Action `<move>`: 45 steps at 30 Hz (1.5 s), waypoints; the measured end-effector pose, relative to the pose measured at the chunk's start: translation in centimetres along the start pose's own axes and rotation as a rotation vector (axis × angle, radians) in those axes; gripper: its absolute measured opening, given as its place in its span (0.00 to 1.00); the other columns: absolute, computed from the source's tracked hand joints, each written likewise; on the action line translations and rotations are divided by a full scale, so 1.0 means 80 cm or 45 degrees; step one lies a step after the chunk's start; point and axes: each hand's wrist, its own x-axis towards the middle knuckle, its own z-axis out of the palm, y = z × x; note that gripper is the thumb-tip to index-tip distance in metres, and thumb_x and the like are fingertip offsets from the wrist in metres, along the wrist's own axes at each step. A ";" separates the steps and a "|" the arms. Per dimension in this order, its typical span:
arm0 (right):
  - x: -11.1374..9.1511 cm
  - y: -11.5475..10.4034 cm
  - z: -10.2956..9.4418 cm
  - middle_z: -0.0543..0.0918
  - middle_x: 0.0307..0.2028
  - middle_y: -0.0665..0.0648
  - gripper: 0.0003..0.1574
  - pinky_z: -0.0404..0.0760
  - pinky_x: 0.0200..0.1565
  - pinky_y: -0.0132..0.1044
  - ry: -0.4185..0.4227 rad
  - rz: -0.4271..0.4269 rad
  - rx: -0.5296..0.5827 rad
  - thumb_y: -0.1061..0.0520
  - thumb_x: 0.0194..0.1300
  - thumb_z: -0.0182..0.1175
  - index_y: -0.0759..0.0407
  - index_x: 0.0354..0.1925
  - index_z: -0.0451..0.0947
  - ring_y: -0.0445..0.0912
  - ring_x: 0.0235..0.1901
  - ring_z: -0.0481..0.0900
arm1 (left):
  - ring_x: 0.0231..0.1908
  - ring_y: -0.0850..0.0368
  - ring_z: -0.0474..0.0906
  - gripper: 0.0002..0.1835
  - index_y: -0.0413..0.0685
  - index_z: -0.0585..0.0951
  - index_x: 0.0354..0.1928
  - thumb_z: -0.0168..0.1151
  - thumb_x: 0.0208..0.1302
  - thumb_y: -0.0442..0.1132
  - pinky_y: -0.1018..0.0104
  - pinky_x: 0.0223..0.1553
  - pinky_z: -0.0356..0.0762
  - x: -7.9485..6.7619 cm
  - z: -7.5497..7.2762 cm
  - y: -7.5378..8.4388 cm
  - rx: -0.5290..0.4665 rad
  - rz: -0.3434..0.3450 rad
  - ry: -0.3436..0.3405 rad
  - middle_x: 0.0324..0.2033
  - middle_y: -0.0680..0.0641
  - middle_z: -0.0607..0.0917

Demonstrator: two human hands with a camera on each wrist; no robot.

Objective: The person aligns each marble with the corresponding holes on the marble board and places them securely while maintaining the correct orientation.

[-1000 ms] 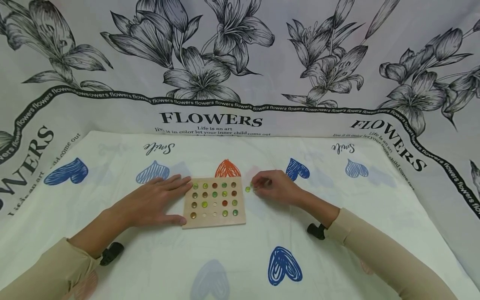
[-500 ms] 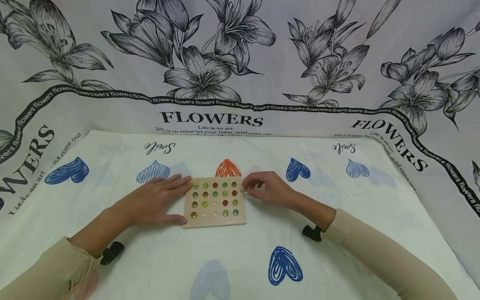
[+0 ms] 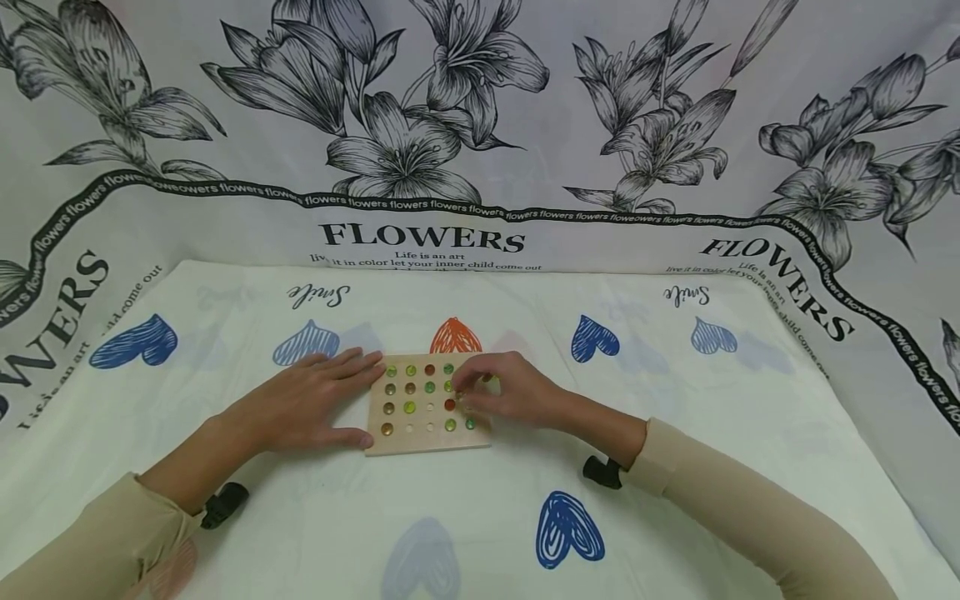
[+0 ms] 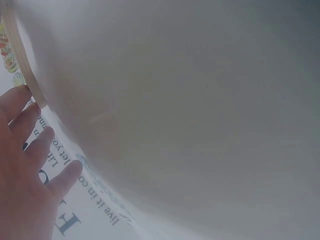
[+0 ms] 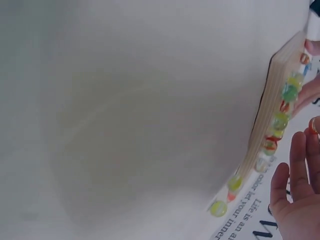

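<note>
A wooden board with rows of round hollows lies on the cloth, most of them filled with green, yellow, brown and red glass marbles. A few hollows in the lower middle look pale, without coloured marbles. My left hand rests flat at the board's left side, fingers straight, fingertips and thumb touching its edge. Over the right part of the board, my right hand pinches a marble with reddish colour, clearest in the right wrist view. That hand hides part of the board's right columns in the head view.
Loose yellow-green marbles lie off the board's far end in the right wrist view, mostly behind my right hand in the head view. A white cloth printed with hearts covers the table. Flower-printed fabric stands behind.
My right hand has moved left from beside the loose marbles to over the board, now carrying a marble. The left hand and the board have stayed put.
</note>
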 end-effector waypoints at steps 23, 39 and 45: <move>0.016 -0.014 0.037 0.85 0.41 0.43 0.09 0.74 0.54 0.32 -0.120 -0.070 -0.232 0.61 0.66 0.64 0.52 0.44 0.86 0.38 0.44 0.76 | 0.70 0.41 0.63 0.52 0.50 0.67 0.74 0.51 0.57 0.79 0.36 0.63 0.66 -0.001 0.001 -0.002 -0.002 0.016 0.009 0.73 0.48 0.66; 0.021 -0.014 0.038 0.84 0.41 0.41 0.09 0.73 0.54 0.30 -0.153 -0.075 -0.296 0.59 0.67 0.64 0.51 0.45 0.85 0.36 0.44 0.75 | 0.71 0.41 0.63 0.52 0.50 0.67 0.74 0.51 0.56 0.79 0.37 0.63 0.66 -0.001 0.001 -0.002 -0.013 0.008 0.009 0.73 0.49 0.66; 0.017 -0.010 0.028 0.85 0.43 0.44 0.12 0.77 0.50 0.30 -0.082 -0.023 -0.262 0.59 0.65 0.66 0.53 0.48 0.85 0.39 0.44 0.78 | 0.70 0.41 0.63 0.52 0.50 0.67 0.74 0.51 0.56 0.79 0.37 0.63 0.67 0.000 0.000 -0.001 -0.007 0.009 0.007 0.73 0.48 0.66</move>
